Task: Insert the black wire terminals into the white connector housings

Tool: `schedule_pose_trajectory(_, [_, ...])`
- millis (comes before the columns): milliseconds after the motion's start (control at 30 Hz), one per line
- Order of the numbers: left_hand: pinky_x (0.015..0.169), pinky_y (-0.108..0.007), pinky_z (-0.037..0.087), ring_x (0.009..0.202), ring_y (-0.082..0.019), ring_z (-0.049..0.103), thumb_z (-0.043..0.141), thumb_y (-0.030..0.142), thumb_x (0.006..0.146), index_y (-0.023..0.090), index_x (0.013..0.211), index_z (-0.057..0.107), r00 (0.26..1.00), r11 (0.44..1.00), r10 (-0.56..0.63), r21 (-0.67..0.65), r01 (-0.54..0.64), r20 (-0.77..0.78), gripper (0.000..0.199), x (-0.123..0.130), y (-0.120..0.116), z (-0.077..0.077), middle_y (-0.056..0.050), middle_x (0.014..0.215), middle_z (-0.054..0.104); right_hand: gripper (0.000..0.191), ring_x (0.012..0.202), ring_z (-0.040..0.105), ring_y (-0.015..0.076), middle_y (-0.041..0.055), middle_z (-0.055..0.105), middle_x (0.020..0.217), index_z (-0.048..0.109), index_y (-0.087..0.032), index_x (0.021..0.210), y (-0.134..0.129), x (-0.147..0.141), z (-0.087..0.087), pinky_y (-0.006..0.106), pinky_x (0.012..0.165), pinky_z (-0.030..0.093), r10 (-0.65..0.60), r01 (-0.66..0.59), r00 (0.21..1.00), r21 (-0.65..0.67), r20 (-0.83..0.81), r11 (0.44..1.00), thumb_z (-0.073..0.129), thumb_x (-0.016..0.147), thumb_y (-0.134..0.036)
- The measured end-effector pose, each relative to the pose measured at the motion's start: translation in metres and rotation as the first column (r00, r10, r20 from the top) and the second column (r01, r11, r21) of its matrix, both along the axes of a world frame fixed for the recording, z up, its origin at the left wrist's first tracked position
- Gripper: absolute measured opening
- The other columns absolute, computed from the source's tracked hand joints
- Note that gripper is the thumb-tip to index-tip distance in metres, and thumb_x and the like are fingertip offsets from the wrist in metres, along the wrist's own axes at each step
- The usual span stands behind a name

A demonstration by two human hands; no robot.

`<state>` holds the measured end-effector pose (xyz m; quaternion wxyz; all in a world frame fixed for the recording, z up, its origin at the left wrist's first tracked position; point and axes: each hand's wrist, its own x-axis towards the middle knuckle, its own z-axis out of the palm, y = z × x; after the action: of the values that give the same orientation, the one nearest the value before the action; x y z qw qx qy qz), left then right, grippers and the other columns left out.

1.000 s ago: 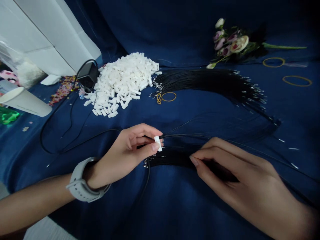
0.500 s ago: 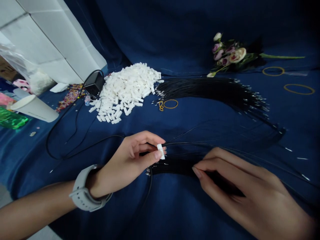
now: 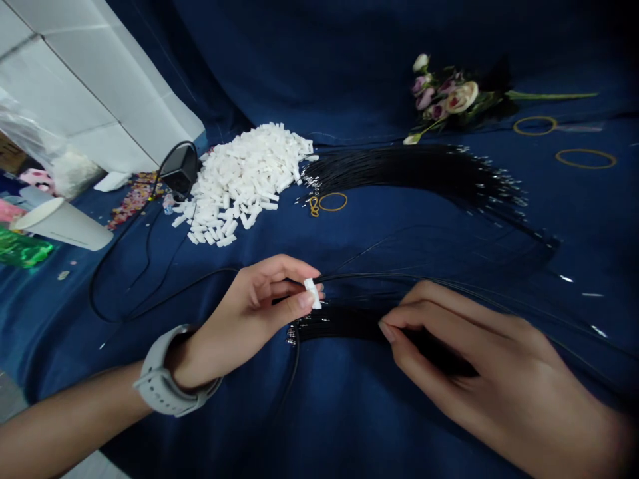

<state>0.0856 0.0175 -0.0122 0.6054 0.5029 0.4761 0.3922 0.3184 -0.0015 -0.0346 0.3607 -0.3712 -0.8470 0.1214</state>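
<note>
- Well left of the heap of white pieces (image 3: 249,176), a brown box (image 3: 10,154) bore dark marks, too small and cut off to read.
- Nearer than that box, also left of the heap, a tilted paper cup (image 3: 74,227) carried a faint line of greenish print, illegible; no brand could be made out.
- Just left of the heap stood a black adapter (image 3: 178,171), with no readable label.
- Nearer than the heap, and to its right, the left hand (image 3: 249,309) had thumb and fingers clamped on a white connector (image 3: 313,293). A light pinch at its edges, leaving the wire side uncovered, seemed the sound hold.
- Rightward past the heap ran black leads (image 3: 379,275); keeping them clear of the wire bundle (image 3: 344,326) beneath looked wise, to avoid snags.
- Farthest right of the heap, the right hand (image 3: 499,359) had thumb and forefinger tips together near that bundle; whether they gripped a wire could not be told. A steady wrist and small, straight movements suited such thin strands.
</note>
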Motion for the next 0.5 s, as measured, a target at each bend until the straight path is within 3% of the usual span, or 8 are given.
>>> schedule_pose_trajectory(500, [0.073,-0.019,0.051,0.078,-0.012,0.068,0.077,0.017,0.08,0.018,0.091,0.071,0.997,1.0,-0.009,0.013,0.01,-0.071,0.013,0.0034,-0.0004,0.0029,-0.001,0.081,0.074,0.011,0.061,0.057,0.0096,0.0002,0.058,0.082,0.058,-0.02,0.089,0.0025,-0.0004,0.0017,0.024,0.051,0.046,-0.011,0.011,0.999,-0.025,0.034,1.0,0.049,0.095,-0.016])
